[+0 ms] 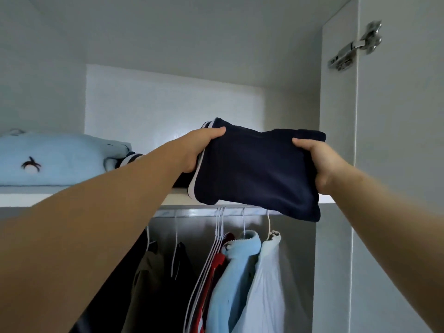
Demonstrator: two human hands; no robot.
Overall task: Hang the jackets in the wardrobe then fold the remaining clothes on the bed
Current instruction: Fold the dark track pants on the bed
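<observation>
- A person faces an open wardrobe, with both bare arms raised to the upper shelf (24, 197).
- The left hand (201, 147) grips the left edge of a folded navy garment (257, 169), thumb on top and fingers curled beneath. The right hand (322, 164) clasps the right edge the same way.
- The garment is held level at the shelf's near lip, right of centre, with its near edge overhanging the rail (192, 212). Whether its far edge rests on the shelf cannot be told.
- A folded pale blue top (60, 159) lies on the shelf at left, with a navy striped piece (131, 157) just beside it.
- Jackets (240, 272) hang on the rail below.
- Likely risks: if let go this near the lip, the garment could tip off and fall open onto the jackets. If pushed in unevenly, its folds could slip, or it could shove the striped piece.
</observation>
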